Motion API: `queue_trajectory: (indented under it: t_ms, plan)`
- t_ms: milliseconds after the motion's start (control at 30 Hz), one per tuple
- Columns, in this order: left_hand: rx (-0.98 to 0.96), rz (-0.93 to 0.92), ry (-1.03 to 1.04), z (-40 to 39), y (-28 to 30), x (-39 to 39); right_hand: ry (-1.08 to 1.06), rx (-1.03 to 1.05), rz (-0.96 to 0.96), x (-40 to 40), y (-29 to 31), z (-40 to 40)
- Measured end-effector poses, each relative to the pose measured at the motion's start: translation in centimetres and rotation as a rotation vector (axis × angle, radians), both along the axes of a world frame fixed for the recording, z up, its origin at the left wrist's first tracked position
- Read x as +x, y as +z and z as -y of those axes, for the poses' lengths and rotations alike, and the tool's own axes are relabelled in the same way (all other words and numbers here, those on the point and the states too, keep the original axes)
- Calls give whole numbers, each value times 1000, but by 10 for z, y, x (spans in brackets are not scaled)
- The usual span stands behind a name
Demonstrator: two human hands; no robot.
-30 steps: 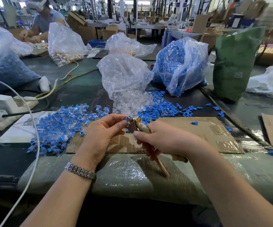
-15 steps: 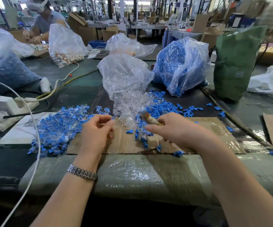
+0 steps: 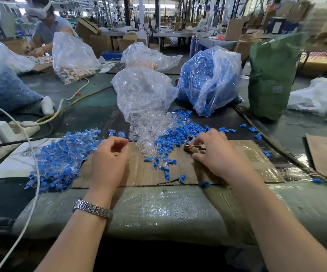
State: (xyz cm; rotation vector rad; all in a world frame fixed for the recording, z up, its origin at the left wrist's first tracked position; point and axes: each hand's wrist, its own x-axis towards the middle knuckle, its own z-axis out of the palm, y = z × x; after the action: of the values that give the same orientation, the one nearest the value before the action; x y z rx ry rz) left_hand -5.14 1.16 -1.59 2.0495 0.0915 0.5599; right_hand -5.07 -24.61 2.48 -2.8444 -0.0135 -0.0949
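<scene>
Tool (image 3: 193, 148) under right hand (image 3: 215, 154) fingertips, prob. gripped.

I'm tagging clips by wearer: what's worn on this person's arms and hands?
Both forearms are bare, no sleeves in view. Neither left hand nor right hand is gloved. A silver metal-link band circles the left wrist; the right wrist has nothing.

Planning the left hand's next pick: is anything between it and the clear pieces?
Nothing visible does. Only bare cardboard lies between the left hand and the clear pieces; the right hand, gripping its tool, is on the pile's other side.
</scene>
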Motion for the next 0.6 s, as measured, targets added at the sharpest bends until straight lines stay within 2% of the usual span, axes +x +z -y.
queue_trajectory:
  t_ms: [67, 167, 233, 367, 467, 600]
  plan:
    - [29, -37, -139, 5, 0, -3, 158, 92, -45, -7, 7, 1]
    - [74, -27, -305, 13, 3, -9, 337, 228, -224, -19, 12, -4]
    - [165, -7, -377, 16, 4, -11, 387, 213, -259, -22, 7, -9]
    - [324, -68, -531, 22, -1, -9, 369, 211, -238, -17, -2, -14]
    - [459, -61, -538, 24, -3, -8, 322, 280, -215, -13, -4, -13]
    - [427, -15, -525, 24, -3, -6, 259, 384, -84, -2, -6, -18]
